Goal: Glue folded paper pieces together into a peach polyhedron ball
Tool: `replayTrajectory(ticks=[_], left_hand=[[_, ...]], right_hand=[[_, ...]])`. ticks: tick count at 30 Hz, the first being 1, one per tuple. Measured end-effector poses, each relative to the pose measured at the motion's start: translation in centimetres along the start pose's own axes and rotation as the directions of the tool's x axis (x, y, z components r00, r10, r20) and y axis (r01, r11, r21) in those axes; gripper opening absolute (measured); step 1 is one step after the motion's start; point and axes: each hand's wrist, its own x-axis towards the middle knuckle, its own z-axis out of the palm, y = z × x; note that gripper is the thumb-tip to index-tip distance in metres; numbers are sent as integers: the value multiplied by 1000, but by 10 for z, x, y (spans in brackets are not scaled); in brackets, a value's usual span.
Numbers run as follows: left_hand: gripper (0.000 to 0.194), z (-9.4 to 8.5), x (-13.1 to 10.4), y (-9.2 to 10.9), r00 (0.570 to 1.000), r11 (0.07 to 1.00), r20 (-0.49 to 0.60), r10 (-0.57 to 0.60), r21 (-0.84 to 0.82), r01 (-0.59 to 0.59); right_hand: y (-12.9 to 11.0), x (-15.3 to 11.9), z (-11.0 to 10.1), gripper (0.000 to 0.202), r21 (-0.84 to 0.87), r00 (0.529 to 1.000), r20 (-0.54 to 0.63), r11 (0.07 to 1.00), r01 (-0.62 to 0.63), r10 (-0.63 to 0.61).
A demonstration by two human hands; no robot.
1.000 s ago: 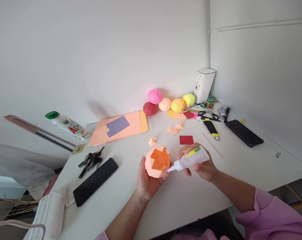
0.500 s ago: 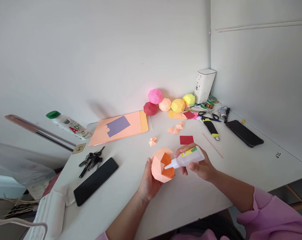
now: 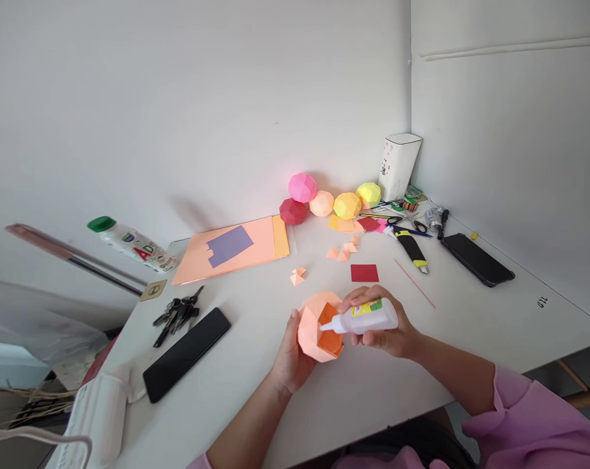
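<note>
My left hand [image 3: 293,355] is closed around the left side of a peach faceted paper ball [image 3: 310,329], whose open side faces right and shows a darker orange inside. In my right hand [image 3: 390,329] is a clear glue bottle [image 3: 370,317] with a yellow-green label, tilted so its white nozzle is at the rim of the opening. Whether glue is coming out I cannot tell. Beyond the ball lie a small folded peach paper piece [image 3: 298,276], several more peach pieces [image 3: 344,255] and a red paper rectangle [image 3: 364,273].
Finished paper balls [image 3: 302,187] stand by the wall. Peach sheets [image 3: 191,260] with a purple cut-out [image 3: 230,246] lie at left, near keys [image 3: 180,312] and a black phone [image 3: 187,355]. On the right are a utility knife [image 3: 412,251], scissors [image 3: 419,226] and a dark phone [image 3: 478,260].
The paper ball has turned slightly and moved a little down and right in my left hand. The glue bottle is held more level, its nozzle still at the opening.
</note>
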Motion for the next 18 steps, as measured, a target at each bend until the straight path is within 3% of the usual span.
replayTrajectory(ticks=[18], left_hand=[[67, -1, -1, 0, 1000, 999, 1, -22, 29, 22]], right_hand=[[1, -2, 0, 37, -133, 997, 9, 988, 76, -76]])
